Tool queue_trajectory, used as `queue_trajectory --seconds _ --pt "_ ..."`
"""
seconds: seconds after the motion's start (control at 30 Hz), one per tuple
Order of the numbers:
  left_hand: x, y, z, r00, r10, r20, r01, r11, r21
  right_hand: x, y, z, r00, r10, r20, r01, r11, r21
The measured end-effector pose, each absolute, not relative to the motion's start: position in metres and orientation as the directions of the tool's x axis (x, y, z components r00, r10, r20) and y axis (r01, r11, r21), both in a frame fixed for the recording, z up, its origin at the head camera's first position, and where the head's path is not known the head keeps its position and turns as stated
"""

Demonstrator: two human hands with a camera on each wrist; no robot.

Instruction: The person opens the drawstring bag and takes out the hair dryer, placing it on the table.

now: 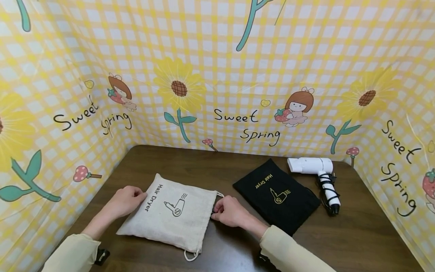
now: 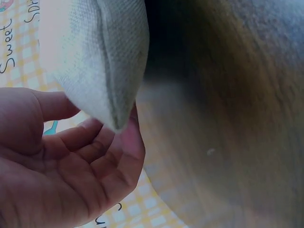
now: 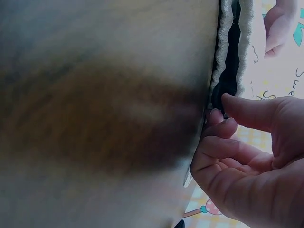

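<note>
A cream cloth drawstring bag [image 1: 170,230] printed "Hair Dryer" lies puffed up on the table, its mouth toward the right. My left hand [image 1: 126,201] holds the bag's closed left edge between thumb and fingers; the left wrist view shows that hand [image 2: 71,166] around a seamed part of the cloth [image 2: 104,61]. At the mouth, my right hand [image 1: 232,212] pinches a small black thing with thumb and forefinger. In the right wrist view, something black [image 3: 229,80] shows between the bag's gathered lips; its kind is hidden. White cord loops [image 1: 191,259] stick out at the mouth's corners.
A flat black bag [image 1: 259,196], also printed "Hair Dryer", lies right of my right hand. Beyond it, near the back right corner, rests a white hair dryer [image 1: 310,165] with its black cord wound round the handle. Patterned cloth walls [image 1: 217,75] surround the brown table [image 1: 360,226].
</note>
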State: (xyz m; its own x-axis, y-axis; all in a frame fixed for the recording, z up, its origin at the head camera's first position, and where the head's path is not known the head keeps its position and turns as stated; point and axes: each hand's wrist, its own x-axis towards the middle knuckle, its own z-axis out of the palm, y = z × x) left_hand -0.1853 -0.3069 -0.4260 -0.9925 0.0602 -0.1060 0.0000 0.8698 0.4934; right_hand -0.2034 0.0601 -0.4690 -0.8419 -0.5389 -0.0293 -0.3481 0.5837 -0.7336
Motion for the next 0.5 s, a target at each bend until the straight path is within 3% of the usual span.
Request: queue_trajectory --seconds 0.27,0.5 --pt "-0.1865 -0.3073 -0.4294 -0.998 0.054 -0.034 0.031 0.875 0.484 -0.2037 0.0591 -0.4693 -0.841 -0.540 -0.022 -0.360 0.591 -0.722" --pt "-0.1860 -0.3102 -0.4288 -0.998 0.049 -0.042 0.022 0.870 0.492 -0.2011 0.0607 -0.4694 -0.832 -0.554 -0.027 -0.366 0.584 -0.724"
